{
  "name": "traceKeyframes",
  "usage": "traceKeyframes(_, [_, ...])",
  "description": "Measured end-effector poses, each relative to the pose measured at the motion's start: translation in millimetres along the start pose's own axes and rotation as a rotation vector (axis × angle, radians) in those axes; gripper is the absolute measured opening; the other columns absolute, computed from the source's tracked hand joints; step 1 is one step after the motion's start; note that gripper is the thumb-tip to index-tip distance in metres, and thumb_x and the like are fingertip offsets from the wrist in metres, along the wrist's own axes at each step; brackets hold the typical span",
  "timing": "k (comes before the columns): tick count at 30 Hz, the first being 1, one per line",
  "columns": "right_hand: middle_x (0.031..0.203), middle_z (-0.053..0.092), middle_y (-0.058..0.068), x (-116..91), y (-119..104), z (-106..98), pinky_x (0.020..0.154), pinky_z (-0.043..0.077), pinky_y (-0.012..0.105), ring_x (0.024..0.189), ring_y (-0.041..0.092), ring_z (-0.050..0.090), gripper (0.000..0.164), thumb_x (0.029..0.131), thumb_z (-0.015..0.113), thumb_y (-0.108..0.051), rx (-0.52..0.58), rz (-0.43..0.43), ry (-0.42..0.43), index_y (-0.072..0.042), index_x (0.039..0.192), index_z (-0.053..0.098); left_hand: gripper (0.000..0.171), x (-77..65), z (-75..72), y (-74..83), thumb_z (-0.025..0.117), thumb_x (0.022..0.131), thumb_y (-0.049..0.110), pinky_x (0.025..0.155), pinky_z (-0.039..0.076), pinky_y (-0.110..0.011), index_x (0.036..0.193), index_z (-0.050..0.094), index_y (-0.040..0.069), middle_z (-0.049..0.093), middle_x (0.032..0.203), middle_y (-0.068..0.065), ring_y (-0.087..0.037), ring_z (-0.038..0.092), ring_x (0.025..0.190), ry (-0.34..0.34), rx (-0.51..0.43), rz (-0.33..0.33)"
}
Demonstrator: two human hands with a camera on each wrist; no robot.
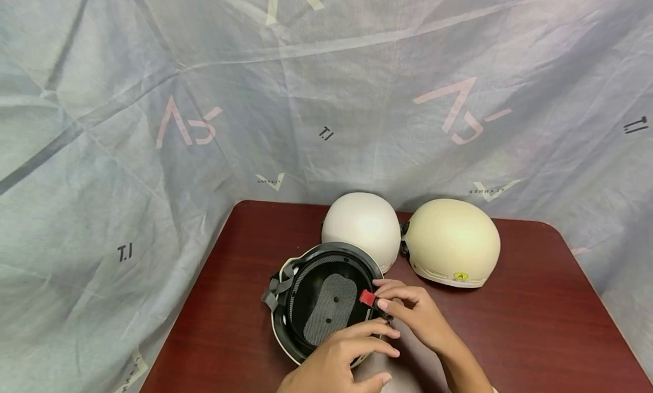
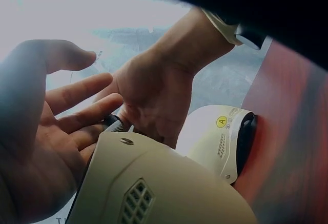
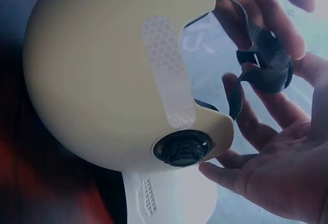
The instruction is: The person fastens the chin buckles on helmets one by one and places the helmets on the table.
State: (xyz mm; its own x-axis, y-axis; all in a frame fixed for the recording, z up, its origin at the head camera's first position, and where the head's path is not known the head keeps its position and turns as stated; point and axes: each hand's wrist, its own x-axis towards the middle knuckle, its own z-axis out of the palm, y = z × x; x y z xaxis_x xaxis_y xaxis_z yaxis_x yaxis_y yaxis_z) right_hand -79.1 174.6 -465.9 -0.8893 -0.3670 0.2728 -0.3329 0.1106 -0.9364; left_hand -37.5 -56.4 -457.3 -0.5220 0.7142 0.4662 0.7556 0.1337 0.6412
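Note:
A cream helmet [image 1: 284, 325] lies upside down, its black padded inside [image 1: 331, 302] facing up. At its right rim my right hand [image 1: 419, 318] pinches a dark chin strap buckle with a red tab [image 1: 367, 298] between thumb and fingers. The strap's ribbed webbing [image 3: 266, 62] hangs looped by the fingers in the right wrist view. My left hand [image 1: 336, 356] is at the near rim, fingers extended and thumb apart; its fingertips come close to the strap, and whether they touch it is unclear. A black round dial [image 3: 183, 148] shows on the helmet's outside.
Behind the overturned helmet stands a white helmet [image 1: 361, 225], with a second cream helmet [image 1: 454, 240] to its right bearing a yellow sticker [image 1: 461, 276]. All rest on a reddish-brown table [image 1: 214, 302]. A grey printed sheet [image 1: 326, 98] hangs behind and beside the table.

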Motion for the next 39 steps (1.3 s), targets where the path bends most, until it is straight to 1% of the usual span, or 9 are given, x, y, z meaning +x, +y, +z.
traceKeyframes(4, [0.125, 0.077, -0.002, -0.7, -1.2, 1.6, 0.097, 0.057, 0.023, 0.126, 0.009, 0.068, 0.021, 0.099, 0.063, 0.004, 0.072, 0.008, 0.002, -0.007, 0.108, 0.078, 0.03, -0.7, 2.1, -0.8, 0.075, 0.099, 0.021, 0.114, 0.05, -0.026, 0.129, 0.071, 0.017, 0.064, 0.143, 0.001, -0.012, 0.059, 0.139, 0.008, 0.018, -0.007])
traceKeyframes(10, [0.099, 0.08, -0.002, 1.7, -1.7, 3.0, 0.076, 0.064, 0.031, 0.089, 0.01, 0.078, 0.022, 0.096, 0.053, 0.017, 0.25, -0.101, -0.02, 0.011, 0.111, 0.067, 0.024, -1.7, 0.2, -1.5, 0.073, 0.1, 0.019, 0.113, 0.051, -0.026, 0.124, 0.073, 0.017, 0.066, 0.14, 0.002, -0.011, 0.062, 0.135, 0.074, 0.066, -0.009])
traceKeyframes(19, [0.088, 0.073, -0.002, 0.4, 2.0, 9.3, 0.071, 0.06, 0.027, 0.078, 0.007, 0.071, 0.024, 0.095, 0.052, 0.016, 0.177, -0.046, 0.072, 0.005, 0.112, 0.065, 0.019, -5.8, -15.6, -6.8, 0.074, 0.099, 0.014, 0.111, 0.052, -0.026, 0.117, 0.077, 0.017, 0.074, 0.127, 0.005, -0.012, 0.068, 0.126, 0.237, 0.135, -0.071])
traceKeyframes(23, [0.085, 0.071, 0.002, 0.0, 1.2, 11.8, 0.067, 0.059, 0.027, 0.074, 0.008, 0.069, 0.024, 0.096, 0.055, 0.015, 0.127, -0.03, 0.106, 0.002, 0.113, 0.067, 0.023, -11.7, -28.1, -12.7, 0.075, 0.096, 0.008, 0.107, 0.051, -0.022, 0.116, 0.077, 0.02, 0.075, 0.12, 0.005, -0.012, 0.07, 0.117, 0.34, 0.167, -0.072])
traceKeyframes(28, [0.082, 0.066, 0.017, -1.0, 3.0, 16.5, 0.064, 0.058, 0.028, 0.071, 0.013, 0.066, 0.026, 0.097, 0.057, 0.014, 0.069, -0.061, 0.117, -0.001, 0.114, 0.069, 0.027, -24.8, -52.3, -21.6, 0.076, 0.088, -0.004, 0.099, 0.052, -0.021, 0.107, 0.079, 0.015, 0.077, 0.106, -0.001, -0.016, 0.071, 0.101, 0.577, 0.268, -0.069])
traceKeyframes(30, [0.081, 0.065, 0.014, -2.4, 4.0, 19.6, 0.064, 0.056, 0.028, 0.07, 0.012, 0.064, 0.026, 0.097, 0.058, 0.013, 0.022, -0.067, 0.134, -0.005, 0.112, 0.07, 0.025, -33.7, -64.6, -26.1, 0.076, 0.085, -0.005, 0.096, 0.051, -0.02, 0.103, 0.08, 0.012, 0.078, 0.101, -0.002, -0.018, 0.07, 0.096, 0.685, 0.357, -0.126])
traceKeyframes(33, [0.08, 0.065, 0.009, -4.0, 3.9, 24.2, 0.065, 0.053, 0.026, 0.071, 0.01, 0.061, 0.026, 0.097, 0.062, 0.009, -0.064, -0.069, 0.168, -0.011, 0.11, 0.071, 0.019, -48.9, -82.0, -34.7, 0.076, 0.087, -0.003, 0.092, 0.05, -0.022, 0.099, 0.081, 0.01, 0.078, 0.098, -0.001, -0.019, 0.069, 0.093, 0.786, 0.472, -0.297])
traceKeyframes(36, [0.08, 0.066, 0.006, -4.5, 3.4, 26.8, 0.065, 0.05, 0.026, 0.072, 0.007, 0.059, 0.028, 0.095, 0.065, 0.008, -0.122, -0.077, 0.193, -0.015, 0.109, 0.072, 0.013, -63.1, -94.9, -47.5, 0.076, 0.091, 0.004, 0.088, 0.053, -0.031, 0.1, 0.081, 0.011, 0.078, 0.1, 0.001, -0.02, 0.07, 0.096, 0.774, 0.554, -0.512])
traceKeyframes(39, [0.08, 0.067, 0.003, -4.7, 2.9, 27.4, 0.061, 0.047, 0.027, 0.071, 0.006, 0.057, 0.03, 0.094, 0.066, 0.007, -0.166, -0.073, 0.216, -0.019, 0.108, 0.072, 0.011, -74.8, -102.0, -64.1, 0.075, 0.095, 0.014, 0.084, 0.056, -0.044, 0.105, 0.08, 0.014, 0.078, 0.105, 0.0, -0.023, 0.071, 0.099, 0.682, 0.598, -0.713])
